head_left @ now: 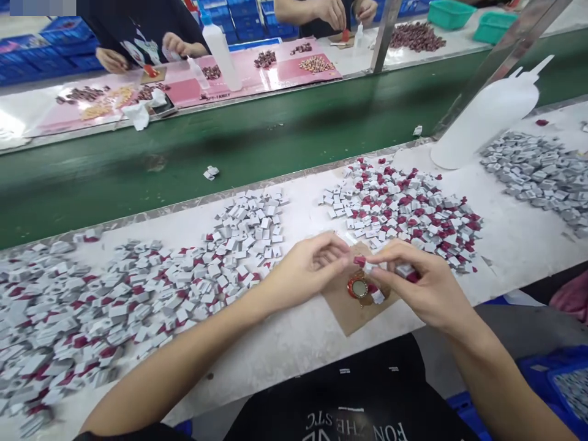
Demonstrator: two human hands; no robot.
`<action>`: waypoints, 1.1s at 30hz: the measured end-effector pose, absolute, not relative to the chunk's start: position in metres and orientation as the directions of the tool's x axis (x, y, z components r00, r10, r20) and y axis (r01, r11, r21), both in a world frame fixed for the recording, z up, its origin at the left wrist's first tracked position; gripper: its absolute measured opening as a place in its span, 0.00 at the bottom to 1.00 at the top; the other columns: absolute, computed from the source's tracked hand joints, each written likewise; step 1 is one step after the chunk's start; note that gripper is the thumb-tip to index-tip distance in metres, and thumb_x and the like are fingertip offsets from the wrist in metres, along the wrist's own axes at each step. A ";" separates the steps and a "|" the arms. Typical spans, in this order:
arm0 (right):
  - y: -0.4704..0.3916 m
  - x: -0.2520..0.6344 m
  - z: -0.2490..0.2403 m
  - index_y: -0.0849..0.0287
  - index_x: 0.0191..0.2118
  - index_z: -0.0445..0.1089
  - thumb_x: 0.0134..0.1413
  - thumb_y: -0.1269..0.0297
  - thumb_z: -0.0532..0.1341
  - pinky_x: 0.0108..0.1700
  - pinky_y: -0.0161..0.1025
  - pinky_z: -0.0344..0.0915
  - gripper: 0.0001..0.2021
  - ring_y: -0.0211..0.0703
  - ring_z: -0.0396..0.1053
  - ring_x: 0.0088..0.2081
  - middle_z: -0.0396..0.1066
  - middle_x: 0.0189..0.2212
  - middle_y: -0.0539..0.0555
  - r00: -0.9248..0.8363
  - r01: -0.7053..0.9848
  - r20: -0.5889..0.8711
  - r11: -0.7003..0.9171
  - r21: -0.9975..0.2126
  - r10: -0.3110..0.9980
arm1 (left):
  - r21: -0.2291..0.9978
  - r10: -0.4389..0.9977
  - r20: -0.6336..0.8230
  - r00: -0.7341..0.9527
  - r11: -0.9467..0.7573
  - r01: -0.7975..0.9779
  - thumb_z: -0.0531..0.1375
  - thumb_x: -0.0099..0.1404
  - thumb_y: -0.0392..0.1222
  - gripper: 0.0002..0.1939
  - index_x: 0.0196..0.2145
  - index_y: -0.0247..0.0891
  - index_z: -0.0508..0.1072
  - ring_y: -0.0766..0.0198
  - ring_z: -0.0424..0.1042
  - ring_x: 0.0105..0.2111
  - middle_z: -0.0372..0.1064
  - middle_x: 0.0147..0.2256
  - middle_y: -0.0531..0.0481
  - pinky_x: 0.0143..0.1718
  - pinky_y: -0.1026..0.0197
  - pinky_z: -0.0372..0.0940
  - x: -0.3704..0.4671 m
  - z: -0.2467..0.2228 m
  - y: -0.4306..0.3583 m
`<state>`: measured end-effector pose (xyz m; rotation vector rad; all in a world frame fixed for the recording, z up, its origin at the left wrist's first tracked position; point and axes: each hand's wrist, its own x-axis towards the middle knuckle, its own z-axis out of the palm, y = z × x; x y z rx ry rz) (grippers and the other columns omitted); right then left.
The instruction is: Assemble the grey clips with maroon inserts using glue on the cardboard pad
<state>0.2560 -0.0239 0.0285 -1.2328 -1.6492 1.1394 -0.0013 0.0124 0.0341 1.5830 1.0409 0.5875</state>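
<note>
Between the thumb and fingertips of my right hand (416, 278) is a small grey-and-dark-red piece (360, 261), its red end pointing left. My left hand (315, 263) is curled close to that red end, thumb and index finger nearly meeting; whatever may be pinched there is too small to make out. Beneath both hands lies a brown square board (348, 315). On it rests a round red-rimmed disc (358, 288) with a pale centre. Beside the disc sits another grey-and-red piece (377, 296), partly shaded by my right hand.
Piles of grey and dark red pieces (404, 205) spread behind the board, with more grey pieces (250, 223) to the left. A white nozzle bottle (487, 119) leans at right. Past the green strip (257, 144), two people work at another bench holding a white bottle (223, 55).
</note>
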 end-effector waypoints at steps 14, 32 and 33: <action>-0.071 0.275 0.012 0.46 0.45 0.86 0.71 0.61 0.73 0.26 0.37 0.63 0.02 0.42 0.68 0.30 0.76 0.33 0.50 -0.033 0.434 0.059 0.067 -0.898 0.998 | 0.089 0.965 0.262 -0.022 -0.001 0.996 0.65 0.72 0.44 0.06 0.40 0.39 0.79 0.27 0.69 0.57 0.72 0.53 0.28 0.58 0.30 0.67 -0.066 -0.003 0.067; -0.084 0.257 0.009 0.51 0.46 0.84 0.72 0.66 0.70 0.29 0.41 0.69 0.04 0.47 0.78 0.36 0.84 0.41 0.55 -0.077 0.384 0.051 0.077 -0.920 0.996 | 0.611 0.938 -0.071 0.340 -0.229 0.758 0.61 0.77 0.43 0.06 0.43 0.43 0.78 0.54 0.78 0.32 0.79 0.32 0.48 0.37 0.53 0.66 -0.007 0.002 0.000; -0.084 0.257 0.008 0.51 0.46 0.84 0.72 0.66 0.70 0.29 0.42 0.69 0.04 0.48 0.79 0.37 0.84 0.42 0.56 -0.083 0.385 0.048 0.076 -0.920 0.995 | 0.600 0.937 -0.084 0.339 -0.224 0.768 0.62 0.77 0.43 0.06 0.43 0.42 0.78 0.53 0.78 0.32 0.80 0.33 0.47 0.37 0.53 0.66 -0.008 -0.001 0.001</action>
